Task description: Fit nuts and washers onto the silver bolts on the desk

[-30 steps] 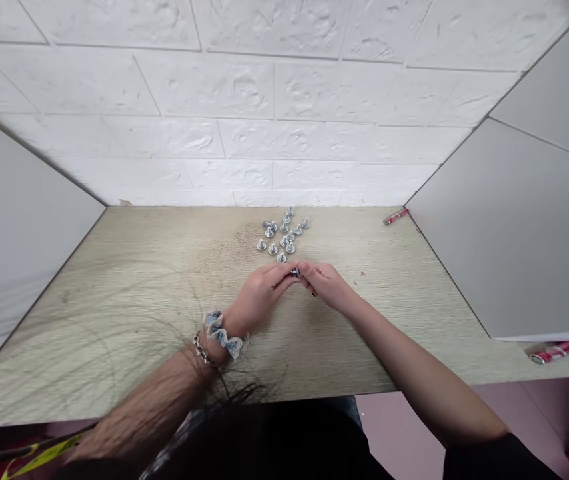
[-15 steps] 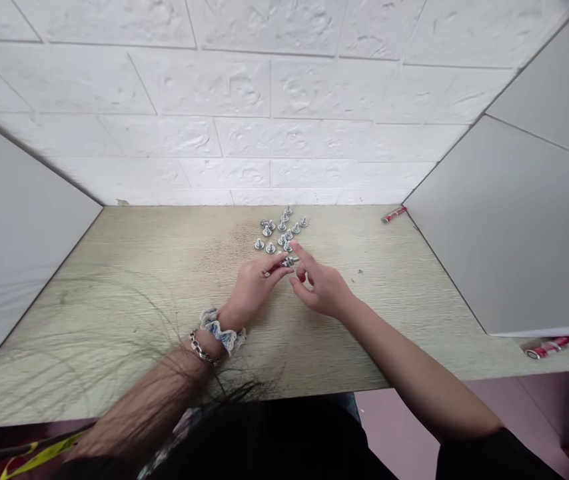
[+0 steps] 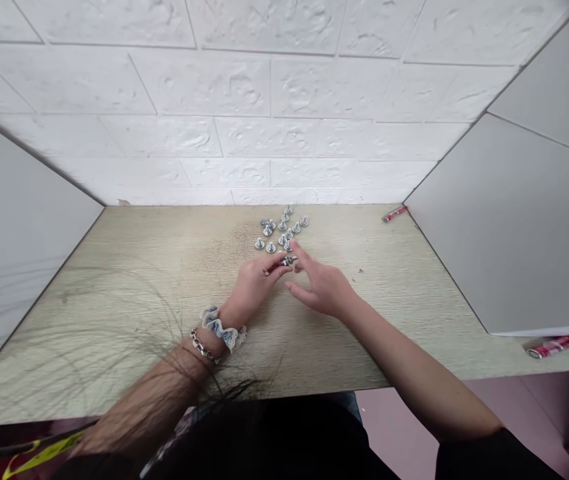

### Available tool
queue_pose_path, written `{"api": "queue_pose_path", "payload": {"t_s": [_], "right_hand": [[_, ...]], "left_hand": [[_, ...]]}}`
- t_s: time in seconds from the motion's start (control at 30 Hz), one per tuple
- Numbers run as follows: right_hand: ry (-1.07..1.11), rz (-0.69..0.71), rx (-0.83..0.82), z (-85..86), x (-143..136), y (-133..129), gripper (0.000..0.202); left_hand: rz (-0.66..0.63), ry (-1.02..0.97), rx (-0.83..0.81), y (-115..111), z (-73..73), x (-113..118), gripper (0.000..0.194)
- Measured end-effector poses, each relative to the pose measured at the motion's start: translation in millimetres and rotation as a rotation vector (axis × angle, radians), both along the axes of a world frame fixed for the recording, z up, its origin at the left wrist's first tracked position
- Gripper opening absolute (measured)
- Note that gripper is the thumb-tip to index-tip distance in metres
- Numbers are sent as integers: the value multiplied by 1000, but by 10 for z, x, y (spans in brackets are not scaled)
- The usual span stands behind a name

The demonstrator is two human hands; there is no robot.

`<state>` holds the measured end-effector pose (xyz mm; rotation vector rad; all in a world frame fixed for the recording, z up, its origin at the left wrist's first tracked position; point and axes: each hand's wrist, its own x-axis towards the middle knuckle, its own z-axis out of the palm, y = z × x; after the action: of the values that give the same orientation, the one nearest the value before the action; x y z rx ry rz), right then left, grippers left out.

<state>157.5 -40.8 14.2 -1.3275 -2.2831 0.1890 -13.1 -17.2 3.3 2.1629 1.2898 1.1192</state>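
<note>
A small metal bolt with a nut or washer on it point(image 3: 287, 261) is pinched between the thumb and fingers of my left hand point(image 3: 256, 280), its shank pointing right. My right hand point(image 3: 325, 288) is just to the right of it, index finger stretched forward beside the shank and thumb held apart below. Whether the right fingers touch the bolt is too small to tell. Just beyond both hands, several similar bolts with washers point(image 3: 282, 225) stand on the pale wooden tabletop point(image 3: 164, 300), most with their shanks up.
A white brick-patterned wall point(image 3: 244, 87) rises behind the tabletop, with grey panels at left point(image 3: 19, 227) and right point(image 3: 504, 220). One red cylinder point(image 3: 394, 214) lies at the back right corner, another point(image 3: 553, 347) near the front right edge. Loose hair crosses the lower left.
My right thumb has moved slightly left and away from the index finger, so the right hand is a little wider open. My left hand still holds the bolt in the same place.
</note>
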Motion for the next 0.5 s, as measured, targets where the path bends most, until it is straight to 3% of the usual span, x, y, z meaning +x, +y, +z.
{"api": "queue_pose_path", "payload": {"t_s": [0.1, 0.23, 0.37, 0.5], "right_hand": [[-108, 28, -36, -12, -11, 24, 69], [-98, 59, 66, 26, 70, 9, 40], [-31, 139, 210, 62, 139, -15, 52], [-3, 65, 165, 39, 124, 14, 36]], "left_hand": [[-31, 40, 32, 13, -17, -18, 25], [15, 71, 7, 49, -21, -30, 24], [75, 54, -42, 72, -1, -31, 23], [16, 73, -1, 67, -3, -38, 23]]}}
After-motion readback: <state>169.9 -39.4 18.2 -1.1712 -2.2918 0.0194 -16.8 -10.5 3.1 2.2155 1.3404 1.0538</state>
